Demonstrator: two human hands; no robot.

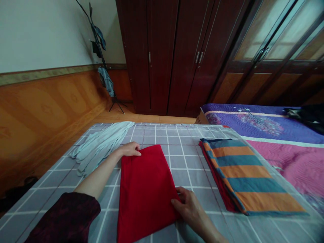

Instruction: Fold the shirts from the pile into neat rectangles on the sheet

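Observation:
A folded red cloth (148, 189) lies on the grey checked cover (187, 162) in front of me, its kind not clear. My left hand (130, 149) pinches its far left corner between thumb and fingers. At the near right edge, my right hand (186, 204) grips the cloth, thumb on top and fingers underneath. To the right sits a folded stack with an orange and teal striped cloth (245, 168) on top and red fabric showing below it. A crumpled pale cloth (106, 141) lies beyond my left forearm.
Past the checked surface stands a dark red wardrobe (162, 60). A coat rack (101, 54) with hanging items is in the far left corner. On the right is a bed with a purple and pink cover (286, 148) and a dark garment (308, 116).

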